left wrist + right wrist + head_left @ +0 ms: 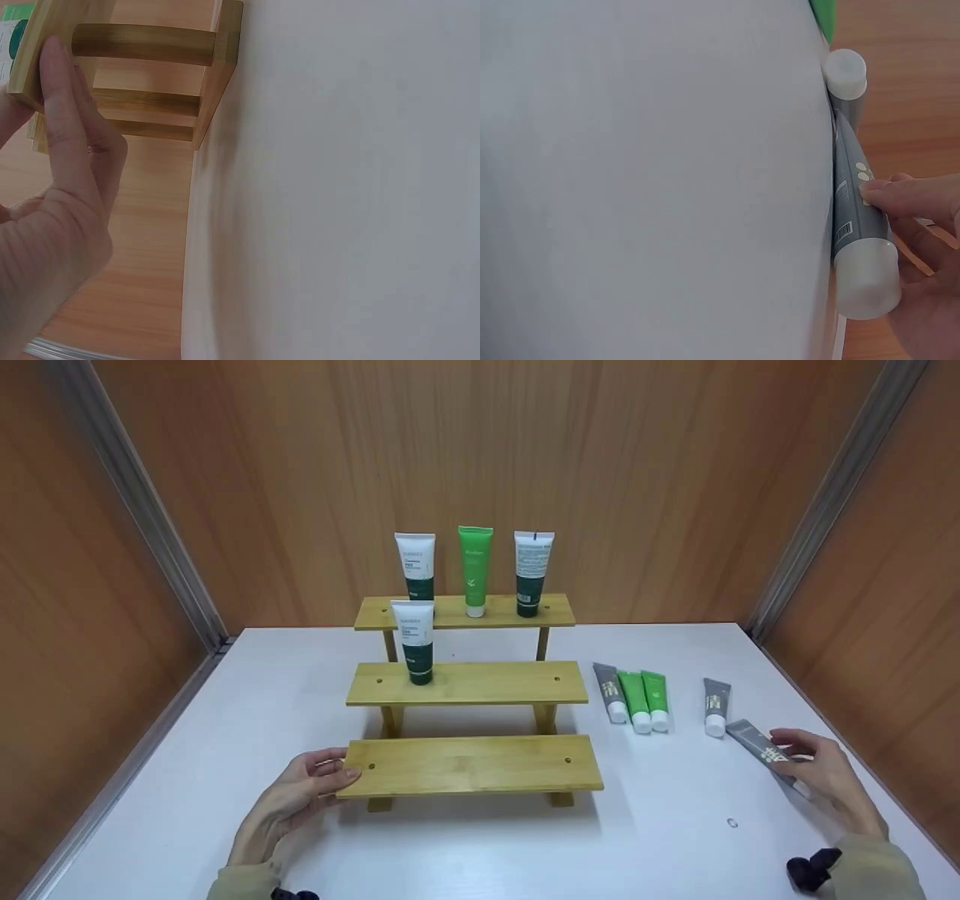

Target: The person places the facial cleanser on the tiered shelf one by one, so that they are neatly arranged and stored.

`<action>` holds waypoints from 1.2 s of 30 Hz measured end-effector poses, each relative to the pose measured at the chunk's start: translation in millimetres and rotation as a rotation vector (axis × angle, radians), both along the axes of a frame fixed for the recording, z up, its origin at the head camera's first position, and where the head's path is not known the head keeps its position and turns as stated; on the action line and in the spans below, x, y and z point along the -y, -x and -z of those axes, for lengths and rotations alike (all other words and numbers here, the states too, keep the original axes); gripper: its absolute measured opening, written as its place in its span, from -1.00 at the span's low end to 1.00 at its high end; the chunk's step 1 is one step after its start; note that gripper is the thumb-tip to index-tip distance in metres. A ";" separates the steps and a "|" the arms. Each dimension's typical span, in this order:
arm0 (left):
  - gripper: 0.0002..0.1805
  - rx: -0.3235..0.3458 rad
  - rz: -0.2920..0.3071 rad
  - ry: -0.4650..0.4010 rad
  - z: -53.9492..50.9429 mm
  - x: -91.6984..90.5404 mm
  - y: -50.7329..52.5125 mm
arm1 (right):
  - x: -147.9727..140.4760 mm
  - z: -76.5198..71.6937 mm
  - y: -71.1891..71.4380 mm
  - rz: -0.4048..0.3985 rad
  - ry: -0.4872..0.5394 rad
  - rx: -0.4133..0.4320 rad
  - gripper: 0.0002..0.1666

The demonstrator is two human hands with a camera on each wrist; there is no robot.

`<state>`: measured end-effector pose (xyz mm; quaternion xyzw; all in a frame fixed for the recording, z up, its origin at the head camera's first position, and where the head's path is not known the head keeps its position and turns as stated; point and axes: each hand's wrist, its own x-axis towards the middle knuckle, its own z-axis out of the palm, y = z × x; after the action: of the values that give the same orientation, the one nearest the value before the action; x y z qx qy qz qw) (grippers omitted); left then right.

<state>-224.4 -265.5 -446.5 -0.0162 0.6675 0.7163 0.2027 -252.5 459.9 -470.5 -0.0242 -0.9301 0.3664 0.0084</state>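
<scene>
A three-step wooden display stand (469,765) stands mid-table. My left hand (304,787) grips the left end of its lowest board, thumb on top and fingers beneath, as the left wrist view shows. At the right, my right hand (821,772) holds a grey tube (757,741) with a white cap, which lies slanted on the table. In the right wrist view my thumb presses on the side of that tube (851,195); part of the fingers is hidden. Just beyond lies another grey tube (717,705), its cap close to the held tube's flat end.
On the top board stand a green tube (475,570) and two white-and-dark-green tubes (418,562); a similar tube (415,641) stands on the middle board. Right of the stand lie a grey tube (610,690) and two green tubes (634,697). A small ring (732,823) lies near the front.
</scene>
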 end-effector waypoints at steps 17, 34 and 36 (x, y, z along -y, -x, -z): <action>-0.22 0.008 0.008 -0.005 -0.8 -0.3 0.3 | -1.5 -3.2 3.3 -0.025 -0.025 0.100 -0.22; -0.18 -0.014 0.004 0.035 -0.1 -0.1 0.2 | 4.2 -5.8 3.9 0.001 0.074 0.129 -0.20; -0.19 -0.015 0.004 0.036 -0.5 0.0 0.3 | 5.1 -6.1 4.1 -0.001 0.091 0.128 -0.21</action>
<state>-224.7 -265.6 -446.0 -0.0133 0.6819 0.7038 0.1988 -256.6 454.8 -464.4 -0.0473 -0.9111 0.4060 -0.0525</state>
